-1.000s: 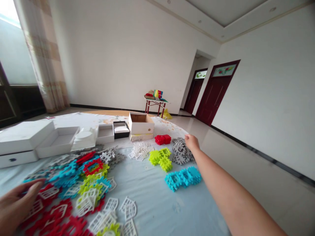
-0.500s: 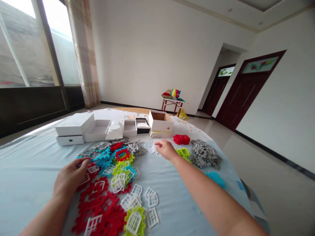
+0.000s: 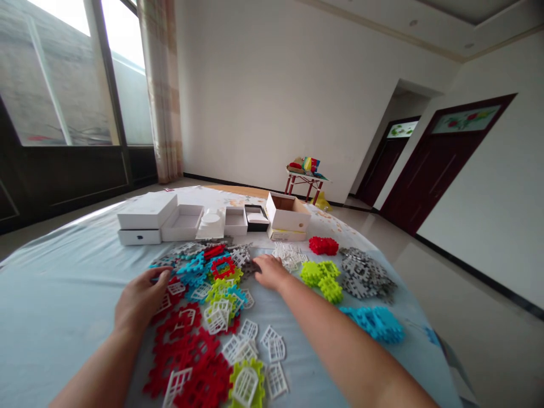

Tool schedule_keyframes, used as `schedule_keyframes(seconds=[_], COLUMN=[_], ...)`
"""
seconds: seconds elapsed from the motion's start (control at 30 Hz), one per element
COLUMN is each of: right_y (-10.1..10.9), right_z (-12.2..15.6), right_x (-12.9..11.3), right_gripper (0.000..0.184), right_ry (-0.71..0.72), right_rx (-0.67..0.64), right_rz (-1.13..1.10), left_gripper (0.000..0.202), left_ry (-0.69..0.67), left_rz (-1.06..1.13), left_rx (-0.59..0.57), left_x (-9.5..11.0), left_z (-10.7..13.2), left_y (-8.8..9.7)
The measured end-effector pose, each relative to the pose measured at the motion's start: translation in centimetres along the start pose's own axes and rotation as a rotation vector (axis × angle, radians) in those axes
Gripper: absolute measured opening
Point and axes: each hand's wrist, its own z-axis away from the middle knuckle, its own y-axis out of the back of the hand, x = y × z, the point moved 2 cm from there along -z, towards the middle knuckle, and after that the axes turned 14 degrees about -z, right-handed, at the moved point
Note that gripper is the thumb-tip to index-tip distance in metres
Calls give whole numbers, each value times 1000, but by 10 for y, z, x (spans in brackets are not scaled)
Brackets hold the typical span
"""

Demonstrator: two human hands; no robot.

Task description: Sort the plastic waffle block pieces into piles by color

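Note:
A heap of flat plastic building tiles (image 3: 204, 294) in red, blue, lime, grey and white lies on a pale blue cloth (image 3: 63, 306). My left hand (image 3: 138, 300) rests palm down on the heap's left edge, fingers curled over red and blue pieces. My right hand (image 3: 270, 272) lies at the heap's far right edge, fingertips on a grey tile (image 3: 250, 266); whether it grips the tile is hidden. Sorted stacks sit to the right: red (image 3: 323, 245), lime (image 3: 322, 276), grey (image 3: 365, 273), blue (image 3: 374, 323), and white window pieces (image 3: 289, 255).
Open white boxes (image 3: 147, 218) and a cardboard box (image 3: 287, 214) line the cloth's far side. Beyond stand a small red-legged table (image 3: 304, 178) with colourful items, windows with a curtain on the left and dark red doors on the right.
My right hand pulled back from the grey stack at the far right and came leftward to the mixed heap. My left hand slid further onto the pile. The camera turned left.

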Motion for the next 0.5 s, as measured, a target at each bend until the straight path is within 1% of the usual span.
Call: schedule_keyframes(seconds=[0.17, 0.27, 0.37, 0.5], right_y=[7, 10, 15, 27], right_z=[26, 37, 44, 51], right_x=[-1, 4, 8, 8], right_gripper=[29, 28, 34, 44], right_ry=[49, 84, 116, 205], right_rx=[29, 29, 21, 80], right_rz=[56, 7, -100, -221], left_gripper=[46, 46, 46, 45], left_ry=[-8, -2, 13, 20], left_rz=[19, 32, 44, 60], left_rx=[7, 16, 36, 45], left_x=[0, 0, 0, 2], left_z=[2, 1, 2, 4], left_y=[1, 1, 2, 5])
